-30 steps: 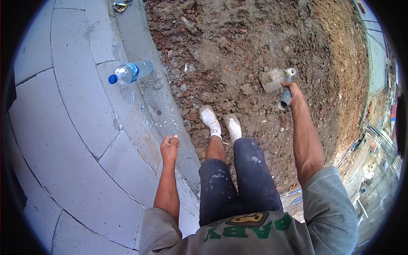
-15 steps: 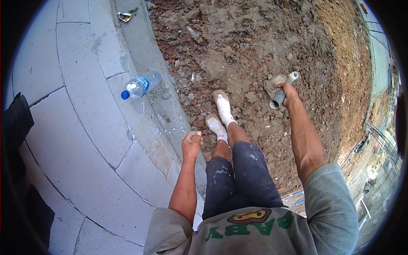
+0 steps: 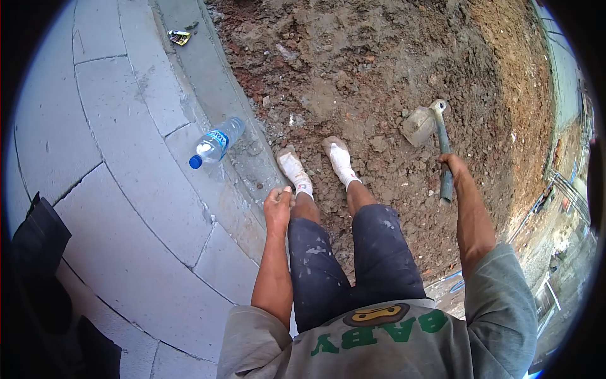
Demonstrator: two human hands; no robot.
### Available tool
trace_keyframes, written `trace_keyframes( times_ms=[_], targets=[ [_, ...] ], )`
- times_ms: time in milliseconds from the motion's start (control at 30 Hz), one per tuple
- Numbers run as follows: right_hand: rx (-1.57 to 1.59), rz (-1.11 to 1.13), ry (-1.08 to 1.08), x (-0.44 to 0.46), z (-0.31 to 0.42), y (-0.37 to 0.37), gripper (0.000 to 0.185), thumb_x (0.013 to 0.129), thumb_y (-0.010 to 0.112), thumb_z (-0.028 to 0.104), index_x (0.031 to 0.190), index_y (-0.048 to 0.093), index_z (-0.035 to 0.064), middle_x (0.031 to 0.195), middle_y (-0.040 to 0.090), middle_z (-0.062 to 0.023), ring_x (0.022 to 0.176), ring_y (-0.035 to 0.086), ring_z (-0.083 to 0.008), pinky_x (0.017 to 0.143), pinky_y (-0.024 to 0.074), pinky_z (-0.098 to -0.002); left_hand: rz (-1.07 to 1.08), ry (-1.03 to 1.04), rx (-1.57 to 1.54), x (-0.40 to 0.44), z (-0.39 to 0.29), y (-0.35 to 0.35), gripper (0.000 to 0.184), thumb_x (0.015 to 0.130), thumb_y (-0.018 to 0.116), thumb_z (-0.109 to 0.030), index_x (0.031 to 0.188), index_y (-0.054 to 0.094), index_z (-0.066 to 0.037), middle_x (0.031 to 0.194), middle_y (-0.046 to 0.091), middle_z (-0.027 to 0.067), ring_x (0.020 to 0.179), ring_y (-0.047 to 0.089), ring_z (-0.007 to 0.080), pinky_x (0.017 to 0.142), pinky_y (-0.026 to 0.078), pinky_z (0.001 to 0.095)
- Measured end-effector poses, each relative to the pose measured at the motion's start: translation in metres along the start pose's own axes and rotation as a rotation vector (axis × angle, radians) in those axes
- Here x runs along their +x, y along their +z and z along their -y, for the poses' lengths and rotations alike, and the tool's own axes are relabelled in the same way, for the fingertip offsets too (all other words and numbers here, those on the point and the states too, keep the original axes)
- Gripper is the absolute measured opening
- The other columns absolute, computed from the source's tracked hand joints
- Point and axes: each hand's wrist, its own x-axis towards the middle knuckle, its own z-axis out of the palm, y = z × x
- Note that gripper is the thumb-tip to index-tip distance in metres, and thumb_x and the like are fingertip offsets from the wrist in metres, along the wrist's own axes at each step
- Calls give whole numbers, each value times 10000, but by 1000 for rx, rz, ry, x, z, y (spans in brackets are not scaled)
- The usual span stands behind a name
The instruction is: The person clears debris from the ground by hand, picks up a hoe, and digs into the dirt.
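Brown, lumpy soil (image 3: pixel 372 82) fills the middle of the view, bounded on the left by a narrow grey strip (image 3: pixel 218 69) and, beyond it, rows of pale blocks (image 3: pixel 139 208) with dark joints. Over this ground, the person's right hand (image 3: pixel 457 165) is wrapped around the lower part of the handle of a hoe (image 3: pixel 441 136) — the handle's end sticks out below the fist, while the broad, dirt-caked blade (image 3: pixel 418 126) lies at the far end, turned to the left. Whether that blade touches the soil or hangs just above it, I cannot tell from overhead.

Near the left knee, the left hand (image 3: pixel 279 205) is held with its fingers curled and the thumb on top; the angle hides the palm, so I cannot say whether it is fully clenched or holds something small. Ahead of it, a clear plastic bottle (image 3: pixel 218 142) with a blue cap lies on its side by the strip — cap toward the blocks. Farther up the strip is a crumpled yellow-and-black wrapper (image 3: pixel 179 38).
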Motion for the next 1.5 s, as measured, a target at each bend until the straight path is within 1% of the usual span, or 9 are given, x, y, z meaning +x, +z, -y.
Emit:
trace_keyframes(
  times_ms=[167, 233, 400, 700, 800, 1000, 1200, 1367, 1500],
  targets=[
    [-52, -51, 78, -21, 12, 24, 133, 775, 641, 185, 794, 576, 72, 638, 530, -62, 494, 511, -213, 469, 434, -367, -13, -49, -39, 19, 0, -20, 247, 917, 625, -230, 931, 638, 16, 757, 635, 54, 627, 571, 112, 586, 456, 266],
    [-98, -136, 101, -28, 29, 42, 191, 784, 627, 234, 821, 550, 64, 614, 533, -62, 433, 512, -219, 420, 454, -379, 35, -31, 6, 31, 6, -35, 242, 918, 625, -234, 927, 636, 8, 755, 628, 51, 626, 562, 111, 582, 450, 263],
    [-481, -116, 16, -21, 80, 47, 174, 719, 666, 180, 790, 619, 28, 627, 550, -86, 479, 526, -227, 460, 444, -389, 16, -2, 4, 54, -6, -52, 235, 919, 623, -243, 905, 628, -9, 745, 617, 43, 621, 548, 107, 574, 438, 258],
    [-522, -123, -128, 9, 56, 19, 84, 684, 662, 127, 698, 626, 52, 635, 596, -75, 492, 525, -196, 477, 421, -365, 54, -43, -2, 59, 20, -18, 260, 921, 615, -304, 968, 633, -48, 798, 632, 34, 642, 577, 120, 614, 477, 270],
    [-580, -169, -60, 26, 33, 0, 122, 673, 661, 178, 710, 665, 62, 652, 600, -60, 523, 523, -179, 500, 403, -358, 58, -29, -47, 79, 13, 8, 261, 921, 617, -305, 967, 633, -49, 800, 633, 34, 643, 580, 115, 615, 479, 268],
    [-461, -118, 16, 8, 32, 5, 143, 680, 661, 179, 654, 577, 66, 598, 549, -62, 479, 494, -186, 471, 414, -358, 184, 39, 40, 63, -10, 25, 227, 925, 611, -274, 923, 634, -48, 755, 632, 18, 638, 570, 98, 620, 464, 264],
    [-525, -94, -23, 19, 48, 13, 117, 720, 656, 148, 759, 643, 38, 627, 576, -76, 487, 526, -211, 468, 426, -383, 116, 75, 199, 70, 3, 1, 227, 906, 630, -221, 891, 627, 6, 728, 634, 62, 605, 566, 113, 571, 451, 262],
    [-395, -67, 0, 5, 62, 25, 128, 720, 638, 132, 804, 639, 34, 646, 591, -77, 487, 539, -203, 474, 450, -368, 64, 43, 196, 67, 26, -14, 237, 911, 620, -268, 883, 623, -33, 757, 633, 44, 625, 572, 114, 589, 453, 274],
    [-488, -80, -37, 33, 58, 19, 134, 734, 644, 145, 824, 627, 48, 632, 572, -71, 466, 529, -204, 450, 445, -369, -2, 54, 176, 59, 37, -1, 242, 914, 613, -287, 896, 625, -46, 779, 636, 42, 640, 581, 117, 607, 469, 284]
  ],
)
